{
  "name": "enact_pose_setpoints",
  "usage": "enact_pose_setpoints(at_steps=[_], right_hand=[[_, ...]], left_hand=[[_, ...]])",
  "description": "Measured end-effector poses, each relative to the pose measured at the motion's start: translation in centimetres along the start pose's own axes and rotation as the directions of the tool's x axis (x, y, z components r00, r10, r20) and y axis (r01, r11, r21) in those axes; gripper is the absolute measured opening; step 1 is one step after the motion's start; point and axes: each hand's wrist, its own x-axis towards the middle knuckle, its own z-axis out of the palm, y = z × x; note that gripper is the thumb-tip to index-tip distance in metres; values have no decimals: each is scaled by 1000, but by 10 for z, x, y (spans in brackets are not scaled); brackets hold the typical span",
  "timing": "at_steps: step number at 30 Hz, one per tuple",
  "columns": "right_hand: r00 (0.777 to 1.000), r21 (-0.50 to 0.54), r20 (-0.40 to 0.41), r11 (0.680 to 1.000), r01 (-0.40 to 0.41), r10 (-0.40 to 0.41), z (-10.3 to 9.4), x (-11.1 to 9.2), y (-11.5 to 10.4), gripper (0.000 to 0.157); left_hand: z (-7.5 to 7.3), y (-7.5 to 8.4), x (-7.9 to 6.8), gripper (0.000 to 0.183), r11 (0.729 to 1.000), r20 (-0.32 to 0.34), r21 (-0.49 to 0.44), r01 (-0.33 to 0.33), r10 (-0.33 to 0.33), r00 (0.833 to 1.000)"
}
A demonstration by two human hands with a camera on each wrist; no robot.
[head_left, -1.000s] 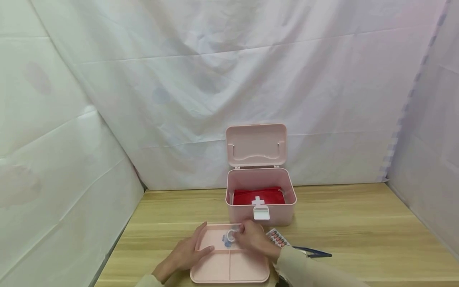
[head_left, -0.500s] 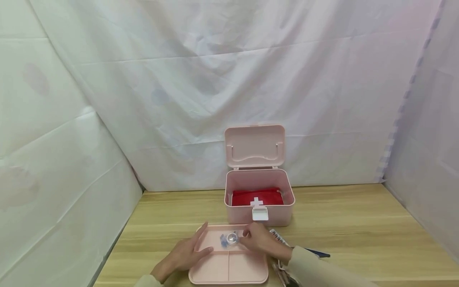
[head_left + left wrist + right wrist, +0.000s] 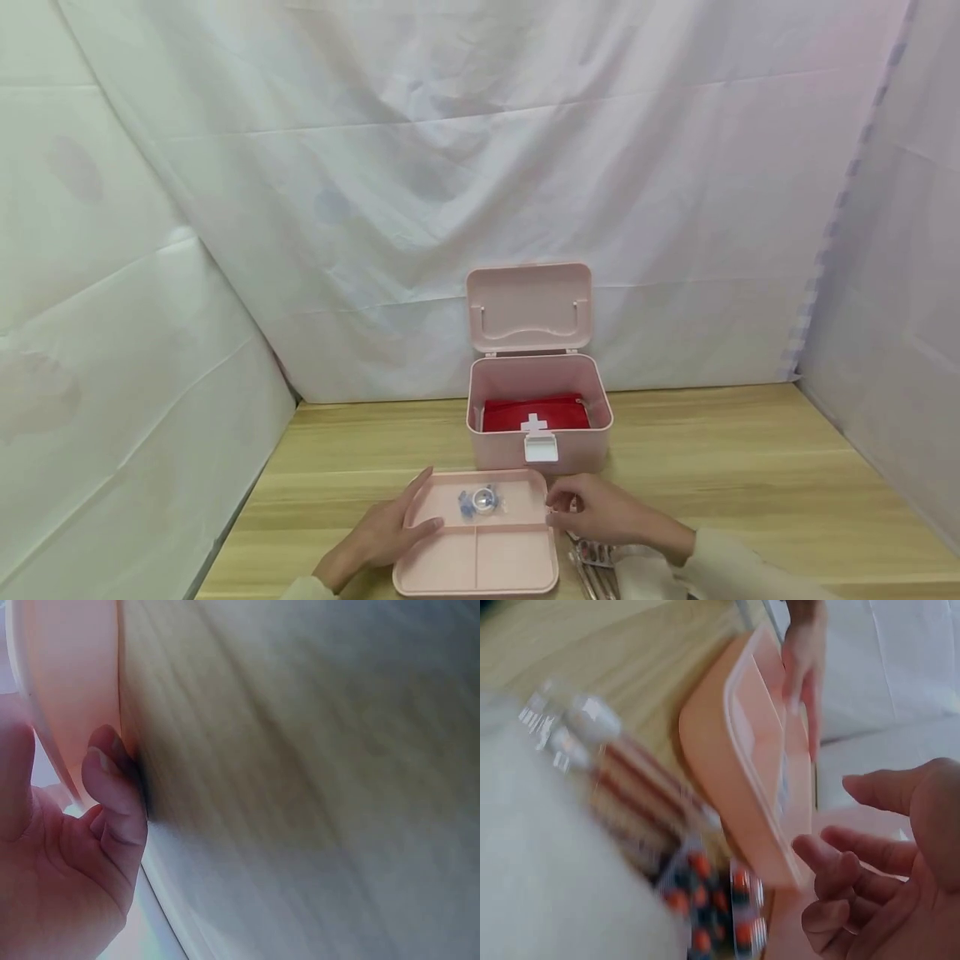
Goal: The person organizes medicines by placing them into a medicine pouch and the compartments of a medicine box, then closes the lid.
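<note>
A pale pink divided tray (image 3: 517,558) lies at the front of the table. My left hand (image 3: 382,532) holds its left side, thumb over the rim and other fingers along the outer wall; the left wrist view shows curled fingers (image 3: 112,780) against that wall. In the tray's long rear compartment sit a white ring-shaped item (image 3: 484,500) and, beside it, a small clear packet with blue bits (image 3: 467,504). My right hand (image 3: 600,508) hovers just beyond the tray's right rim, loosely bent and holding nothing. Below it is a capsule blister pack (image 3: 701,900).
Behind the tray stands a pink first-aid box (image 3: 540,458), lid raised, with a red pouch (image 3: 555,414) inside. Wrapped sticks with white ends (image 3: 641,780) lie right of the tray. White sheeting (image 3: 480,208) encloses the table at back and sides.
My right hand has let go of the white ring-shaped item in the rear compartment and moved right, past the tray's rim. My left hand stays on the tray.
</note>
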Motion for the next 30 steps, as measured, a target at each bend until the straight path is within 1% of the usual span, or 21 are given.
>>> enact_pose_setpoints(at_steps=[4, 7, 9, 12, 16, 19, 22, 27, 30], right_hand=[[1000, 7, 3, 1000, -1, 1, -20, -11, 11, 17], [999, -4, -32, 1000, -7, 7, -34, -17, 20, 17], [999, -6, -49, 1000, -25, 24, -40, -18, 26, 17], [997, -5, -58, 999, -48, 48, -45, -18, 34, 17], [997, 1, -53, 999, -51, 51, -42, -17, 44, 19], [998, 14, -40, 999, -52, 52, -37, -17, 50, 27], [997, 27, -18, 997, -73, 73, -33, -16, 56, 34], [993, 25, -5, 993, -116, 116, -28, -13, 62, 41], [989, 49, 14, 988, -145, 144, -25, -12, 63, 43]], left_hand=[[-1, -1, 1, 81, 1000, 4, -4, -1, 1, 1000], [-1, -1, 1, 81, 1000, 7, -8, -1, 1, 1000], [-2, -1, 1, 81, 1000, 9, -13, 3, -3, 1000], [-2, -2, 2, 82, 1000, 13, -16, 9, -9, 1000], [-1, -3, 2, 82, 1000, 11, -12, 12, -11, 1000], [0, -3, 2, 82, 1000, 9, -16, 12, -11, 1000], [1, -2, 1, 82, 1000, 11, -19, 12, -11, 1000], [1, -3, 1, 81, 1000, 11, -14, 11, -11, 1000], [1, -4, 2, 81, 1000, 10, -13, 7, -7, 1000]])
